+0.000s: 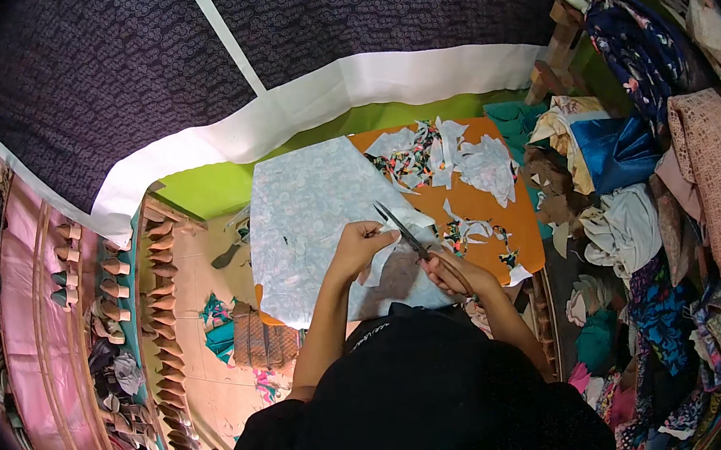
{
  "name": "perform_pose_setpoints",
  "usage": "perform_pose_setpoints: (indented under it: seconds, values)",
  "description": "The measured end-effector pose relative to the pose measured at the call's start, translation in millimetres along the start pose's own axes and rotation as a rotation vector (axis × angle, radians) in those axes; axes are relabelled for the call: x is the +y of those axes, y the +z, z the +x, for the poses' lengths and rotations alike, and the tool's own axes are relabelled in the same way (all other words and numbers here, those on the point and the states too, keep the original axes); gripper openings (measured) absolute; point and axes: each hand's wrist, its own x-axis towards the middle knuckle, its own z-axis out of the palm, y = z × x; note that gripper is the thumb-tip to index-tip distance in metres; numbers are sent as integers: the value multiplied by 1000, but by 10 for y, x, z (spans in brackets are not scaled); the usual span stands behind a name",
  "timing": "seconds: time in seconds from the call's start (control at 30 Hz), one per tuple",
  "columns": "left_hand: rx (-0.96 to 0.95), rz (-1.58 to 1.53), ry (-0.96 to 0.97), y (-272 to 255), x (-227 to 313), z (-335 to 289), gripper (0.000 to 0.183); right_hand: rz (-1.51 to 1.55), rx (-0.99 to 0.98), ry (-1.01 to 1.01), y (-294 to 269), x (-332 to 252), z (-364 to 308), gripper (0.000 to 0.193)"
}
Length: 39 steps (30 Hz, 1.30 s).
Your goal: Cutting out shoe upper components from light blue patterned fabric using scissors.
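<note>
A large pale grey-white sheet of fabric covers the left part of an orange table. Over its right side, my left hand pinches a small whitish piece of cloth between thumb and fingers. My right hand is wrapped round the handles of dark scissors. Their blades point up and to the left, past my left fingertips, and look slightly parted. Whether the blades touch the cloth is hard to tell.
Patterned and white fabric scraps lie on the table's right half. Piled cloth crowds the right side. At left stand wooden racks of shoe-shaped forms. Cloth pieces lie on the floor. A dark patterned curtain hangs beyond the table.
</note>
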Motion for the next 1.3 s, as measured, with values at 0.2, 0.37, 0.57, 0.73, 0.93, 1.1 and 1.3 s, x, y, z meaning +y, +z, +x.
perform_pose_setpoints:
  seconds: [0.2,0.37,0.57,0.73,0.93,1.1,1.3]
  values:
    - [-8,33,-27,-44,46,-18,26,-94,-7,-14,-48,176,29,41]
    - [-6,60,-10,-70,8,-21,28,93,-4,71,10,87,-13,44]
    - [-56,52,-15,-56,-22,-12,29,-28,-18,65,-11,47,-31,45]
    - [-83,70,-15,-71,-43,-13,28,-142,-1,-4,-5,27,-31,46]
    - [-82,94,-29,-63,3,-22,27,-56,-66,-12,7,43,-30,48]
    - [-146,74,-47,-95,-57,14,27,442,-191,314,-49,62,-60,45]
    - [-187,88,-48,-83,-122,54,29,373,-153,286,-11,16,-59,55]
